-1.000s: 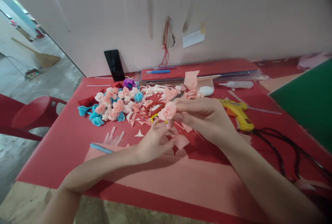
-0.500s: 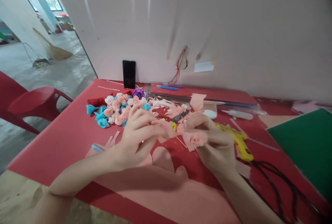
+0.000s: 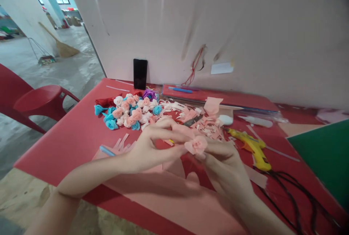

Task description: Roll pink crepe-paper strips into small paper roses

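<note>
Over the red table [image 3: 68, 140] both my hands meet on a small pink paper rose [image 3: 196, 144]. My right hand [image 3: 222, 164] holds the rose from below with curled fingers. My left hand [image 3: 155, 144] pinches its left side, fingers closed on the petals. A pile of finished paper roses [image 3: 128, 112] in pink, white, blue and purple lies behind my left hand. Pink paper scraps [image 3: 201, 120] are strewn behind the rose. A large pink paper sheet [image 3: 174, 195] lies under my forearms.
A yellow glue gun [image 3: 252, 146] with a black cord [image 3: 294, 198] lies right of my right hand. A black phone [image 3: 140, 73] leans on the wall. A green sheet [image 3: 324, 155] is at far right, a red plastic chair [image 3: 35, 102] at left, a blue pen [image 3: 107, 151] near my left wrist.
The view shifted up and left. My hands came back together on the rose, which was turned from facing down in my right hand to sitting between both hands.
</note>
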`<act>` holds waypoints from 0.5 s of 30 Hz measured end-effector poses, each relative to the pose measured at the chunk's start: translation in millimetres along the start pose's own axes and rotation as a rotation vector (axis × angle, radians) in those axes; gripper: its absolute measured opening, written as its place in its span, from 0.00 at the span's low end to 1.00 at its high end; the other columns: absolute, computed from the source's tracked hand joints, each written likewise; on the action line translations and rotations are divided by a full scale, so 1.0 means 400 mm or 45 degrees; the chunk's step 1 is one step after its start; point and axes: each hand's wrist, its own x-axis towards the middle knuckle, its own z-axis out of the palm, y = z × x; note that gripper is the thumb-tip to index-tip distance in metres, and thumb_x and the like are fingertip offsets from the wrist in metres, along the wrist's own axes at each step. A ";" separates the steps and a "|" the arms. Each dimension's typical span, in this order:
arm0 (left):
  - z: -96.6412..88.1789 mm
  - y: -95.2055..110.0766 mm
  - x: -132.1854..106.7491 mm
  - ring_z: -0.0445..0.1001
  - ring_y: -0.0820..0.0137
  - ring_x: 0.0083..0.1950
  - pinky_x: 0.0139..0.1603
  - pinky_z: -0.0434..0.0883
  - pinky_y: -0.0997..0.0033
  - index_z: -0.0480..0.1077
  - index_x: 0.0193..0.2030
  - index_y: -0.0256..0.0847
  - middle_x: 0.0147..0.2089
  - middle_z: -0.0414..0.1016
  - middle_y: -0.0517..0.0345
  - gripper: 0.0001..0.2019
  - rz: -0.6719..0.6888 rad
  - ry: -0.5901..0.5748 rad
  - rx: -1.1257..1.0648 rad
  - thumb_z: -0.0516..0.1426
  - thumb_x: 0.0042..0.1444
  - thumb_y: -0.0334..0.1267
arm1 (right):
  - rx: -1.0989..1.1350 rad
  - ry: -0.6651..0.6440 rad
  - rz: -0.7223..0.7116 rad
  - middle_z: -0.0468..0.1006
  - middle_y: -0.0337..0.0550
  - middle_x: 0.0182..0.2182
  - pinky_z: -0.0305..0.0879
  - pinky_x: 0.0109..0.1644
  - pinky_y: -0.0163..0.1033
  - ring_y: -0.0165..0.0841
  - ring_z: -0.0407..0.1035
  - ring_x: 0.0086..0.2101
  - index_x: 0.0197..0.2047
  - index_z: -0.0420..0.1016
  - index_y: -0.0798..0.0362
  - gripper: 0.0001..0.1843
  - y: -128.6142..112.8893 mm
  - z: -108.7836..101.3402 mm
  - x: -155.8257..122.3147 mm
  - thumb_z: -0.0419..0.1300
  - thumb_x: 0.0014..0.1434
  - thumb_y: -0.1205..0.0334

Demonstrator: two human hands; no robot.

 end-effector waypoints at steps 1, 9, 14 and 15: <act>-0.001 0.000 0.000 0.71 0.71 0.35 0.39 0.72 0.66 0.77 0.31 0.41 0.34 0.76 0.54 0.05 -0.075 -0.026 -0.075 0.59 0.54 0.34 | 0.049 -0.015 0.030 0.73 0.38 0.22 0.62 0.27 0.34 0.28 0.64 0.24 0.29 0.81 0.43 0.05 -0.003 0.003 0.002 0.63 0.53 0.57; 0.006 -0.005 -0.001 0.70 0.77 0.28 0.28 0.74 0.76 0.79 0.27 0.43 0.31 0.71 0.58 0.02 -0.578 -0.118 -0.734 0.65 0.45 0.37 | 0.541 -0.245 0.433 0.62 0.33 0.13 0.60 0.22 0.30 0.23 0.53 0.17 0.20 0.76 0.50 0.12 0.000 0.010 0.013 0.67 0.47 0.53; 0.008 -0.016 -0.002 0.70 0.75 0.31 0.28 0.73 0.77 0.79 0.26 0.45 0.31 0.71 0.58 0.03 -0.557 -0.100 -0.754 0.66 0.44 0.39 | 0.395 -0.287 0.328 0.57 0.32 0.14 0.53 0.20 0.30 0.23 0.51 0.17 0.20 0.73 0.52 0.17 0.012 0.011 0.011 0.63 0.51 0.49; 0.007 -0.018 -0.004 0.70 0.74 0.32 0.29 0.73 0.76 0.79 0.26 0.45 0.30 0.71 0.58 0.02 -0.517 -0.094 -0.715 0.66 0.44 0.39 | 0.321 -0.282 0.273 0.59 0.33 0.15 0.50 0.19 0.30 0.23 0.51 0.18 0.20 0.73 0.52 0.18 0.011 0.011 0.012 0.63 0.52 0.49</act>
